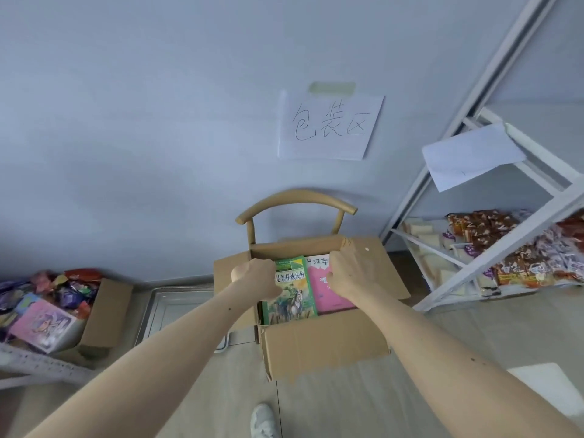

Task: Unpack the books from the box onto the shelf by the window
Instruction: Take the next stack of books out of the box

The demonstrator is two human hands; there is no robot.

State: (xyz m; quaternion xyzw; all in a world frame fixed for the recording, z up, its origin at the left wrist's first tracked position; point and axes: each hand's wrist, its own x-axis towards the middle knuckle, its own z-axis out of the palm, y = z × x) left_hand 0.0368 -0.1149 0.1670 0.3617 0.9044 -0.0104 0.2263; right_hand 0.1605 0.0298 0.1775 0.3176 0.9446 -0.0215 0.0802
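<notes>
Both hands were reached into the open cardboard box (pixel 322 343) on the chair (pixel 297 200). The green book (pixel 292 295) was gripped at its left edge by the curled left hand (pixel 256 278), and the pink book (pixel 328 292) by the right hand (pixel 346 273), presumably for lifting out.

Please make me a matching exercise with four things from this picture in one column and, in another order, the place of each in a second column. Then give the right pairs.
Things:
1. green book
2. paper sign
3. snack packets
4. metal tray

Places:
A. on the white shelf rack at the right
B. on the floor, left of the cardboard box
C. taped to the wall
D. inside the cardboard box, beside a pink book

Pairs: 1-D, 2-C, 3-A, 4-B
</notes>
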